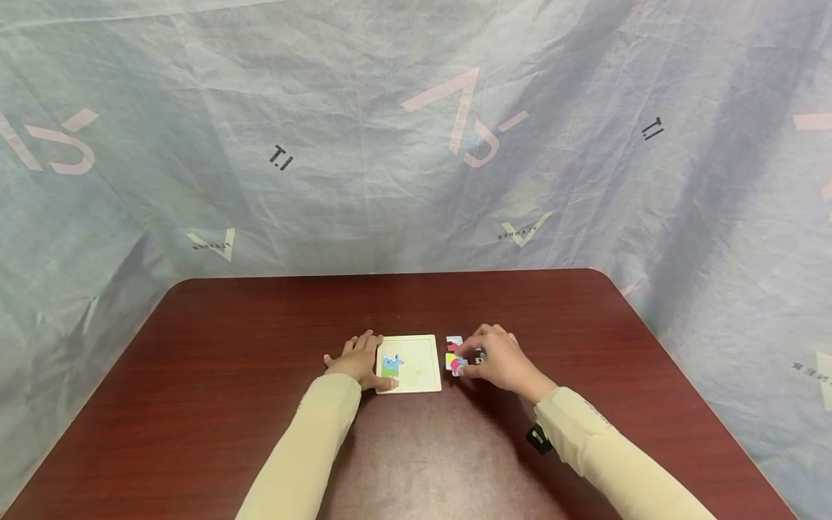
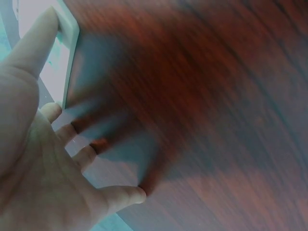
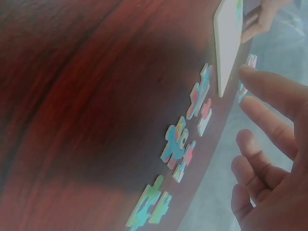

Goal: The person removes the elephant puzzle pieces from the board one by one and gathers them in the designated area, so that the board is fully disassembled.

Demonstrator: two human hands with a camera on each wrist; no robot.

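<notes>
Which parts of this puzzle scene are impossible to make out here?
- Head view: the right hand covers most loose pieces; their pictures are too small.
- Left wrist view: the tray is cut off by the edge, the table blurred.
- Right wrist view: the tray's face is edge-on, unreadable.

The bench [image 1: 260,404] shows glossy dark wood grain, the puzzle tray [image 1: 419,379] matt white card, and the backdrop sheet [image 1: 364,144] at 12 o'clock wrinkled cloth.
</notes>
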